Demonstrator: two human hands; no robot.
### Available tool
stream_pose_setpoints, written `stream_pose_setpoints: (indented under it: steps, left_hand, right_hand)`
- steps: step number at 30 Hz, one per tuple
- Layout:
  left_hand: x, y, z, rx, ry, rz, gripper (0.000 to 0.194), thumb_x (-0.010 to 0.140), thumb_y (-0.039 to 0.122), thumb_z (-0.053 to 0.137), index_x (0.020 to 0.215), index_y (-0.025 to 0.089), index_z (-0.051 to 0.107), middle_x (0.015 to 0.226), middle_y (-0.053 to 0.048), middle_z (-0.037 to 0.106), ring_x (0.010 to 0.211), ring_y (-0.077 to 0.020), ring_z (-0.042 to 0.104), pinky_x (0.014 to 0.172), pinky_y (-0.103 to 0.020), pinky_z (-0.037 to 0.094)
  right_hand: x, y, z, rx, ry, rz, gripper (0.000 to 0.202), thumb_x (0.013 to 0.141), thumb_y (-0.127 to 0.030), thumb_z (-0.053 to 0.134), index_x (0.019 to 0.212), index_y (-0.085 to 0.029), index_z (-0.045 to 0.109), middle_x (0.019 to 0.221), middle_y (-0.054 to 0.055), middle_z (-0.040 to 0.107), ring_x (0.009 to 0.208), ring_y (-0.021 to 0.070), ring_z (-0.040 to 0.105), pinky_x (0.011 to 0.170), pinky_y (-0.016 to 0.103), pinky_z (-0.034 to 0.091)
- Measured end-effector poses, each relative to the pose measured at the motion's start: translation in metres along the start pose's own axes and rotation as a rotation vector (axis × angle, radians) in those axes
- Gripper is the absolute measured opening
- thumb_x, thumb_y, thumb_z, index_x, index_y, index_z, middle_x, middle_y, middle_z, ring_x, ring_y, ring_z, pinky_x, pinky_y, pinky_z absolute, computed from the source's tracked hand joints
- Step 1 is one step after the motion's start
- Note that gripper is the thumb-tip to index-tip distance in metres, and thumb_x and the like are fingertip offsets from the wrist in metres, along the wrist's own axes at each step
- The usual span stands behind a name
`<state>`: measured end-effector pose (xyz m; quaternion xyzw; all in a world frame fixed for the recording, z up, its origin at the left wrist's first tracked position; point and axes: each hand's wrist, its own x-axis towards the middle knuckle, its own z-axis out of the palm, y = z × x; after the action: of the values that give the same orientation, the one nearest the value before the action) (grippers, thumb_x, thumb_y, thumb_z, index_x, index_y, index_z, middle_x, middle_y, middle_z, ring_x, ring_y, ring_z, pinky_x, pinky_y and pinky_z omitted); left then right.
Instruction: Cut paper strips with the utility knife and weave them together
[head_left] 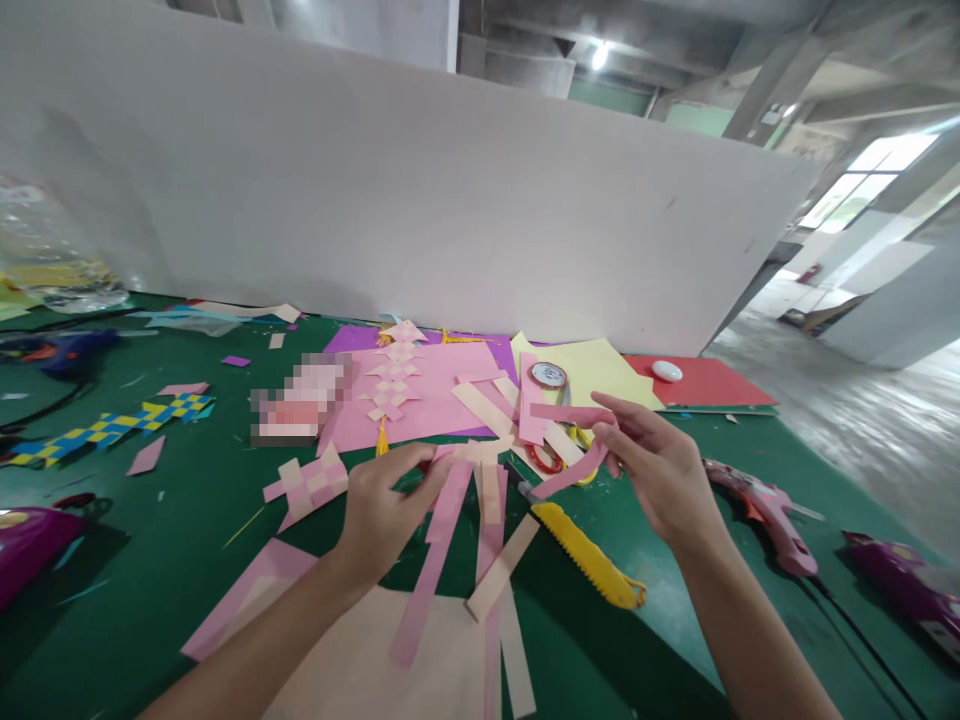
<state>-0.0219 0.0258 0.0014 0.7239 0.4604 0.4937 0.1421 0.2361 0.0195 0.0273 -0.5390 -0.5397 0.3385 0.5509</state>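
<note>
My left hand (390,505) pinches the end of a group of pink and cream paper strips at the middle of the table. From there a pink strip (431,575) hangs toward me. On the right, my right hand (649,455) holds a folded pink strip (574,412) between thumb and fingers, its two arms pointing left. Between the hands lies a yellow utility knife (589,560) with its blade toward the strips. A woven pink and cream piece (307,485) rests left of my left hand. Loose strips cover a cream sheet (375,650) in front of me.
A woven pink chain (394,370) lies on pink sheets behind the hands. Scissors (581,440) and a tape roll (548,375) sit near yellow paper (592,365). A pink glue gun (772,510) is at the right. A white panel (412,190) stands behind the green table (247,500).
</note>
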Motion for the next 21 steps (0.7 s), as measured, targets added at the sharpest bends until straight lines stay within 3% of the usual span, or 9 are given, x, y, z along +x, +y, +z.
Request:
stream_pose_setpoints:
  steps: [5, 11, 21]
  left_hand:
    - [-0.0005, -0.0024, 0.0007, 0.057, 0.074, 0.168, 0.008, 0.076, 0.016, 0.061, 0.069, 0.017, 0.062, 0.063, -0.001, 0.065, 0.057, -0.0126, 0.058, 0.056, -0.020, 0.046]
    - [0.0011, -0.0044, 0.0015, 0.087, 0.124, 0.333, 0.006, 0.077, 0.012, 0.062, 0.072, 0.014, 0.061, 0.062, -0.001, 0.065, 0.057, -0.0108, 0.060, 0.054, -0.018, 0.049]
    - [-0.0007, -0.0060, 0.0023, 0.081, 0.093, 0.377, 0.003, 0.077, 0.011, 0.064, 0.075, 0.013, 0.064, 0.062, -0.001, 0.065, 0.059, -0.0120, 0.062, 0.055, -0.020, 0.051]
  right_hand:
    - [0.0018, 0.0017, -0.0050, -0.126, -0.196, 0.075, 0.034, 0.077, -0.037, 0.064, 0.105, -0.018, 0.065, 0.064, -0.001, 0.055, 0.050, 0.0095, 0.043, 0.046, 0.024, 0.037]
    - [0.0012, 0.0011, -0.0049, -0.227, -0.235, 0.100, 0.032, 0.078, -0.038, 0.063, 0.104, -0.019, 0.065, 0.067, 0.000, 0.057, 0.050, 0.0087, 0.041, 0.044, 0.022, 0.034]
    - [-0.0001, 0.0013, -0.0035, -0.314, -0.354, 0.114, 0.032, 0.080, -0.041, 0.060, 0.104, -0.021, 0.067, 0.070, 0.001, 0.060, 0.052, 0.0095, 0.041, 0.044, 0.022, 0.033]
